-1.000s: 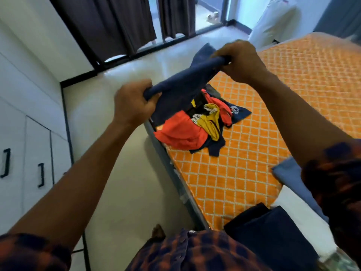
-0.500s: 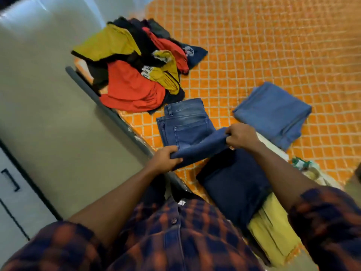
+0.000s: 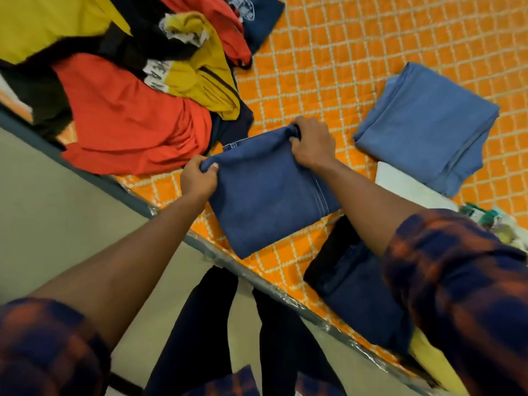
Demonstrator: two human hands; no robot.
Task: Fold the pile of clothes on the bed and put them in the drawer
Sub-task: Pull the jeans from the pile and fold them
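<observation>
A pair of blue jeans [image 3: 265, 192], folded into a square, lies on the orange quilted bed [image 3: 343, 67] near its edge. My left hand [image 3: 198, 180] pinches the fold's near-left corner. My right hand [image 3: 313, 141] grips the far-right corner. A heap of unfolded clothes [image 3: 128, 81], red, yellow, black and navy, lies at the upper left on the bed. A folded light-blue garment [image 3: 428, 127] lies to the right. A folded dark navy garment [image 3: 357, 287] sits near the bed edge under my right forearm.
The bed's grey frame edge [image 3: 171, 224] runs diagonally from upper left to lower right, with pale floor [image 3: 57, 224] beyond it. A white folded item [image 3: 405, 184] and a yellow one [image 3: 434, 364] lie by the folded clothes. No drawer is in view.
The jeans came down from the air onto the bed. Both hands brought the held fold over the waist part, so the jeans now lie as a square. The view moved closer.
</observation>
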